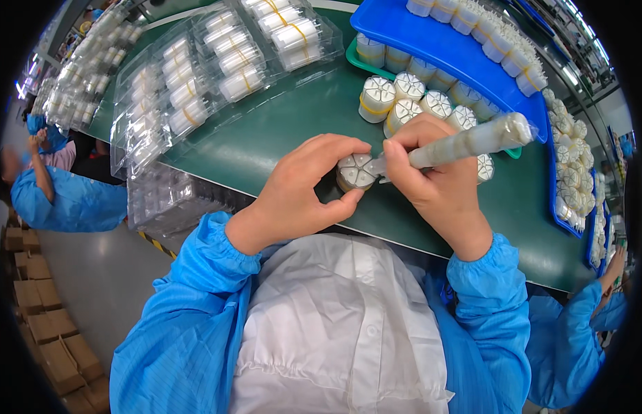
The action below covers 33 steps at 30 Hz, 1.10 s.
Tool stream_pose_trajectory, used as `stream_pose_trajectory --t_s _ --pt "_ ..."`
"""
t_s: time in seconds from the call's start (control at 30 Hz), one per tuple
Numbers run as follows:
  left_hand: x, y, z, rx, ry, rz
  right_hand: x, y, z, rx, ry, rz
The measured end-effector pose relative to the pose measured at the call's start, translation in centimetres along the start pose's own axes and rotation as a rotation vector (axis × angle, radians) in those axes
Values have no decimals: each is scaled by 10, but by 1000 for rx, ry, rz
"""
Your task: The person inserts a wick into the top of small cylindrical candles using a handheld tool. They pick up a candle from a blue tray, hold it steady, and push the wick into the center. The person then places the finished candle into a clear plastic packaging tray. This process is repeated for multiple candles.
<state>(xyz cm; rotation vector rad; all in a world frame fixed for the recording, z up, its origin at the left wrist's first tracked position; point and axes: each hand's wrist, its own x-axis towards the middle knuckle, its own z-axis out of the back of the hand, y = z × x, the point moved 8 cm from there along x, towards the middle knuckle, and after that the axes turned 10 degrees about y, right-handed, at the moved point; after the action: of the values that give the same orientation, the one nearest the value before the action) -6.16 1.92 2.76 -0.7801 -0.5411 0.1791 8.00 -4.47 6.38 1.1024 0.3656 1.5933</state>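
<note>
A small round bundle (355, 170) with a white, wedge-divided top stands on the green table (259, 148) near its front edge. My left hand (297, 190) grips it from the left, thumb and forefinger curved around its sides. In my right hand (441, 183) is a tool with a thick pale handle wrapped in clear film (476, 141). Its narrow tip meets the right edge of the bundle's top; the tip's exact shape is too small to tell. Just beyond my right hand stand several similar round bundles (406, 114), some with a yellow band.
A blue tray (431, 38) holding rows of white bundles overlaps a green tray (353, 56) at the back right. Clear plastic trays (217, 58) with banded white tubes cover the back left. Another blue tray (566, 224) lies at the right. Co-workers in blue sleeves sit on both sides.
</note>
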Motion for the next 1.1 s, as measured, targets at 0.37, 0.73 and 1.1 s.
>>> stream_pose_trajectory --t_s 0.37,0.73,1.1 --pt "1 4 -2 74 -30 90 -3 -4 -8 22 27 -10" --pt "-2 10 -6 -103 16 68 -4 -6 -8 39 52 -89" --pt "-3 15 -8 -159 0 108 -3 -4 4 -21 -24 -36"
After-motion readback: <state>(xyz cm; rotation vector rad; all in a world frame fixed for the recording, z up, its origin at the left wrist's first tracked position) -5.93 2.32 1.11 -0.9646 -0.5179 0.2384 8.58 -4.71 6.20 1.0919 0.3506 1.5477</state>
